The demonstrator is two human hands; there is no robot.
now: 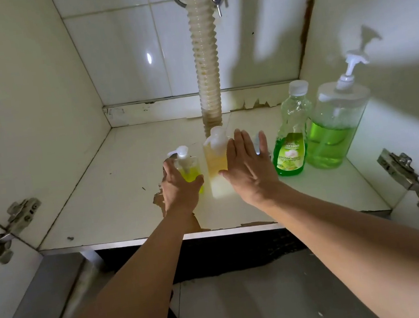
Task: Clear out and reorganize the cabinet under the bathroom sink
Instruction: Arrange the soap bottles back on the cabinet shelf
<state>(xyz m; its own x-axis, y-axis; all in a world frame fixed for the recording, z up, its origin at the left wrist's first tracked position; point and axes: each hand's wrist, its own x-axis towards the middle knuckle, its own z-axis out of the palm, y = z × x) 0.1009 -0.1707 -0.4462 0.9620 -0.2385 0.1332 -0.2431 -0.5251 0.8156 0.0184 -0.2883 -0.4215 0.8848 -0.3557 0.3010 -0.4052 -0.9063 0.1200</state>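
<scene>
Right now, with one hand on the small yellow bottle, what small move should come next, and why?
Probably set the small bottle down beside the orange bottle and release. The left hand has a grip on it upright on the shelf; the right hand hovers open at the orange bottle, as if lining the row up toward the green bottles.

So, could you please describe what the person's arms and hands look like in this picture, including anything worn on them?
Both forearms are bare up to the edge of the picture, with no sleeves in view. The left hand and the right hand wear no gloves, and no rings, watch or bracelets show on the fingers or wrists. The fingernails that can be seen look short and unpainted.
</scene>
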